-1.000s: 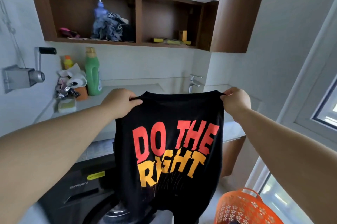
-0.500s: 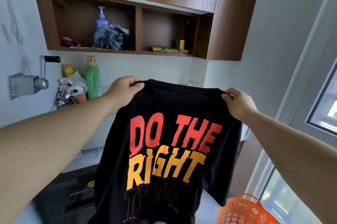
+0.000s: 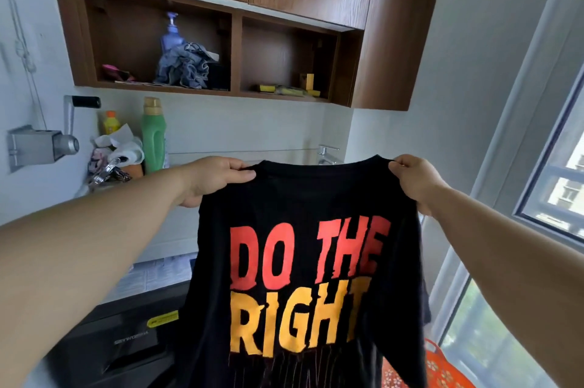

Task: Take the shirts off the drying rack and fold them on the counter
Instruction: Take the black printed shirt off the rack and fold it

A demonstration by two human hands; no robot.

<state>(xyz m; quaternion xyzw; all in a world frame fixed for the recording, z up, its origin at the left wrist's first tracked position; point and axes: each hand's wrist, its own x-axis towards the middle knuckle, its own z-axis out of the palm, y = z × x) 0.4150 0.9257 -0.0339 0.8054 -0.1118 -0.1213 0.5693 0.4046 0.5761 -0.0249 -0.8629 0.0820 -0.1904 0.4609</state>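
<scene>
Left hand (image 3: 215,180) and right hand (image 3: 412,180) each pinch a shoulder of the black shirt (image 3: 303,277), thumb on the near face, the other fingers hidden behind the cloth; shirt hangs spread between them in the air, in front of the tabletop (image 3: 161,229), not touching it; print reads "DO THE RIGHT", the line under it too dark to read; hem cut off by the bottom edge, right sleeve half lost in folds; shirt hides most of the tabletop and all but the top of the faucet (image 3: 327,153) at its back right corner; green bottle (image 3: 154,134), a yellow bottle (image 3: 110,122) and a cloth clutter stand at the back left corner; washer (image 3: 126,340) below, partly covered by the shirt; orange basket (image 3: 441,368) bottom right, mostly cut off; shelf (image 3: 177,88) above holds a pump bottle (image 3: 172,35) behind crumpled grey cloth.
</scene>
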